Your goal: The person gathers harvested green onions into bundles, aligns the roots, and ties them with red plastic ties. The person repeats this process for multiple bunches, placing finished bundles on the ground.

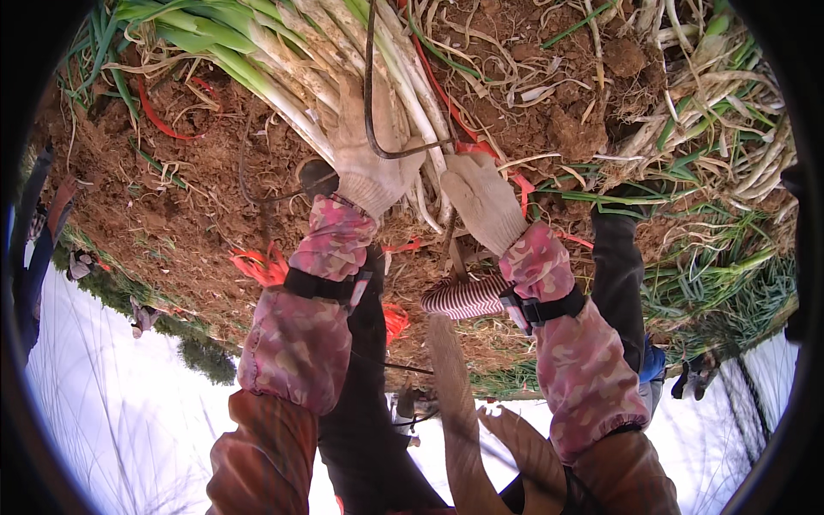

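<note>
A bundle of long scallions or leeks [293,84] lies on the soil before me, green tops towards the upper left and pale root ends towards me. My left hand [373,145], in a beige knit glove, is laid over the lower white stalks, its fingers stretched along them. Against the bundle's right side rests my gloved right hand [479,193], its fingers bent and their tips partly hidden. A red plastic strap [444,96] runs along that side, past the right knuckles. A thin dark curved cord or rod [370,84] crosses in front of the left glove.
Loose scallions [721,122] are heaped at the right. Red plastic strips [261,264] lie beside my left forearm. A striped cloth-covered thing [463,297] sits between my arms. Tan straps [457,399] hang towards the bottom. Another person's legs [38,257] show at the left edge.
</note>
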A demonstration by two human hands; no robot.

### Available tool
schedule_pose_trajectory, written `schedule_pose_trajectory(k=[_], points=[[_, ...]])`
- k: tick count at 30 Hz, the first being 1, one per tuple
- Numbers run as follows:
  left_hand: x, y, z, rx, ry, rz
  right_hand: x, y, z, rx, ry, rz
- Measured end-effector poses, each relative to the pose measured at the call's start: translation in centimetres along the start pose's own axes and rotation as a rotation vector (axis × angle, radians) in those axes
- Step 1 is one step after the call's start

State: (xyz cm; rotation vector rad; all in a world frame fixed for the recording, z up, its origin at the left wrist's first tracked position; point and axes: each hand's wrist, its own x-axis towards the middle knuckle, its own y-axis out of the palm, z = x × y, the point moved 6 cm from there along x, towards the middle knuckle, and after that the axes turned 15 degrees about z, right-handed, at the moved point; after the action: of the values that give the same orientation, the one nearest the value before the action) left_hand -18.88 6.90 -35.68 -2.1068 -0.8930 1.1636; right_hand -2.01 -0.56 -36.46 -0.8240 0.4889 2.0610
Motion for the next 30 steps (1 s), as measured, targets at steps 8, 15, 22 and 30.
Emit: schedule_pose_trajectory(k=[8, 15, 22, 30], points=[[-0.3, -1.2, -0.7, -0.006, 0.110, -0.097, 2.5, 0.4, -2.9, 0.413, 0.201, 0.197], [-0.7, -1.3, -0.1, -0.092, 0.033, 0.028, 2.7, 1.0, -3.2, 0.510, 0.331, 0.309], [0.9, 0.0, -1.9, 0.064, -0.005, -0.186, 2.4, 0.8, -3.1, 0.172, 0.139, 0.077], [2.2, -1.1, -2.4, 0.022, -0.179, -0.217, 2.3, -4.1, 1.9, -0.103, 0.214, -0.231]])
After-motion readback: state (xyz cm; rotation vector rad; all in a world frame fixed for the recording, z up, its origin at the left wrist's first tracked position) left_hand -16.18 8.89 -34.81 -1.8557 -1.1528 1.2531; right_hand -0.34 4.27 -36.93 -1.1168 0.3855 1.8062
